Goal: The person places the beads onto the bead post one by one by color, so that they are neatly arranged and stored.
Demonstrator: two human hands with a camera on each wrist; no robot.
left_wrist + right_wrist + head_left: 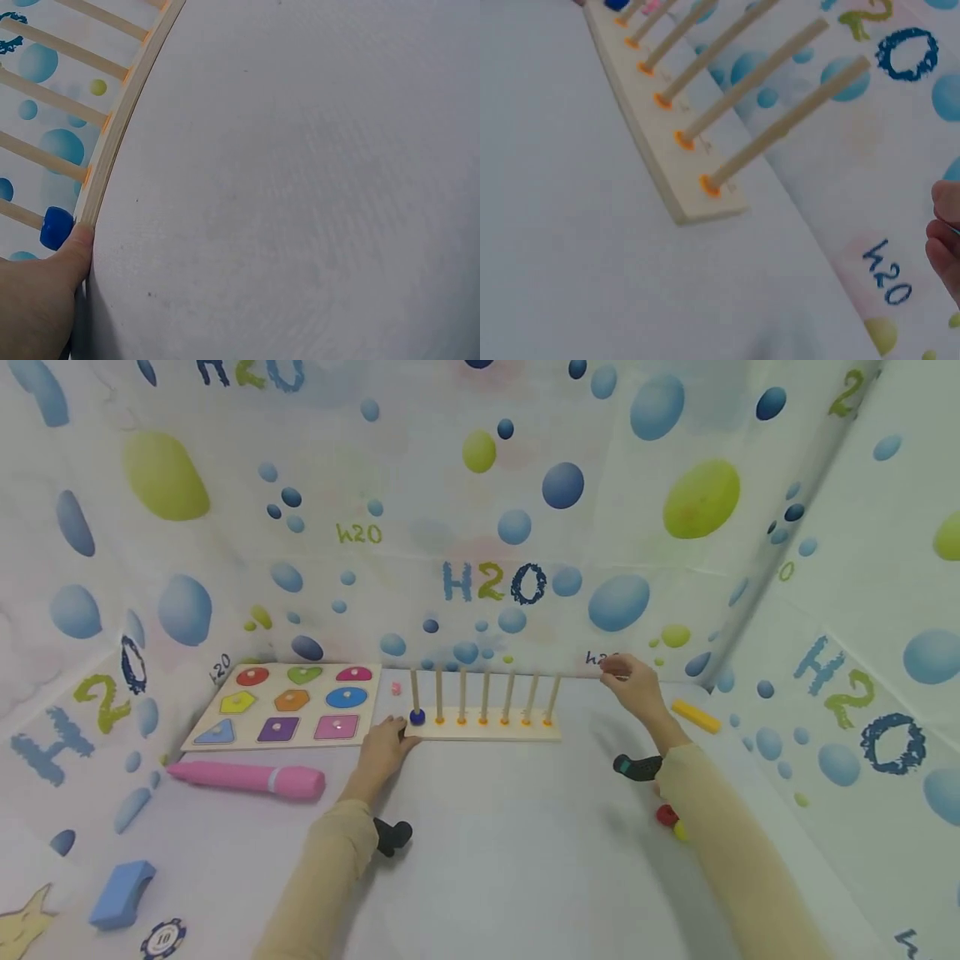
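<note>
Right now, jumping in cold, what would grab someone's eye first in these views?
Probably the wooden peg board at the back of the white table, its seven upright rods bare except for a blue bead on the leftmost. The left hand touches the board's left end, while the right hand is raised beyond its right end. To the left lie a shape puzzle and a pink marker.

sleeves (337,852): long, tan | wrist cameras (637,767): black | hands: bare
</note>
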